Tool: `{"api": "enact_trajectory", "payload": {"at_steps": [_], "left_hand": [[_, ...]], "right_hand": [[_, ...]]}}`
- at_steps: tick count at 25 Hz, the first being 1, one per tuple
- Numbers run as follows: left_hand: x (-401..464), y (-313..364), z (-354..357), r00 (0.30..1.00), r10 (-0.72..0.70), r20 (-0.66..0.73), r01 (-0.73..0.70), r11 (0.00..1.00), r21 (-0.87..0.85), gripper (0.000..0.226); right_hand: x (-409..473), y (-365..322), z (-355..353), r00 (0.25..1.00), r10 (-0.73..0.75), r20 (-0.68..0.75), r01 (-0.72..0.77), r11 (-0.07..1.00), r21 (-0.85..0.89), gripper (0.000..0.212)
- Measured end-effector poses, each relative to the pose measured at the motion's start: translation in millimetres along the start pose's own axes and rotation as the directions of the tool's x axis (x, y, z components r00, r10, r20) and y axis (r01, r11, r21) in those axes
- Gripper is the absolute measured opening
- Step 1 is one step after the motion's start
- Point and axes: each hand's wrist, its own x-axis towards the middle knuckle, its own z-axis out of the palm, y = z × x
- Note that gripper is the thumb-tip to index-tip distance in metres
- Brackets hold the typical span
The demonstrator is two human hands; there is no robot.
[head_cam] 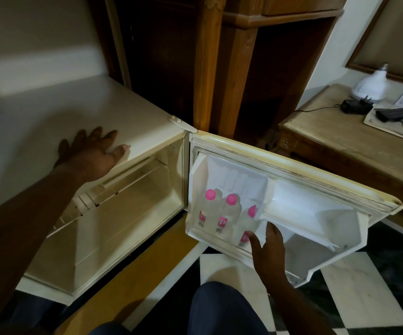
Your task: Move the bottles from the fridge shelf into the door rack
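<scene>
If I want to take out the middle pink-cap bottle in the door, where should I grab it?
Probably by the neck just under the pink cap, coming from above. The middle bottle stands upright in the door rack, with neighbouring bottles close on both sides and the rack's front wall hiding its base, so only the top is free.

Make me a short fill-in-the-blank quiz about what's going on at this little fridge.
1. The door rack holds ____ bottles.
2. Each bottle has a ____ cap.
3. The left hand rests flat on the fridge's ____.
4. The right hand touches the bottle farthest from the door's ____.

Missing words: three; pink; top; hinge
</scene>
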Motion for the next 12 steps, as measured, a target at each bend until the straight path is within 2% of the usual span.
{"api": "enact_trajectory", "payload": {"at_steps": [3, 5, 7, 9, 11, 12], "left_hand": [[0.1, -0.3, 0.4, 1.000, -0.008, 0.003, 0.008, 1.000, 0.011, 0.076], [-0.4, -0.6, -0.5, 1.000, -0.003, 0.014, 0.003, 1.000, 0.000, 0.077], [-0.7, -1.6, -0.6, 1.000, 0.006, 0.008, -0.006, 1.000, -0.013, 0.078], [-0.4, -1.7, -2.4, 1.000, 0.011, 0.011, -0.010, 1.000, -0.019, 0.079], [-0.3, -1.4, -3.8, 1.000, 0.010, 0.020, -0.010, 0.999, -0.038, 0.080], [-1.7, -1.9, -2.5, 1.000, 0.012, 0.029, -0.010, 0.999, -0.044, 0.080]], "right_hand": [[-20.1, -12.3, -14.4, 0.999, -0.038, 0.003, 0.038, 0.991, -0.130, 0.055], [-28.5, -31.5, -27.8, 0.980, -0.196, 0.031, 0.198, 0.967, -0.160, 0.044], [-25.4, -61.0, -46.9, 0.917, -0.388, 0.090, 0.398, 0.896, -0.197, 0.040], [-8.7, -93.7, -68.5, 0.829, -0.553, 0.080, 0.553, 0.793, -0.254, 0.040], [24.2, -116.2, -88.2, 0.785, -0.618, 0.053, 0.587, 0.713, -0.382, 0.043], [45.0, -122.6, -96.8, 0.801, -0.594, 0.076, 0.554, 0.687, -0.470, 0.049]]}}
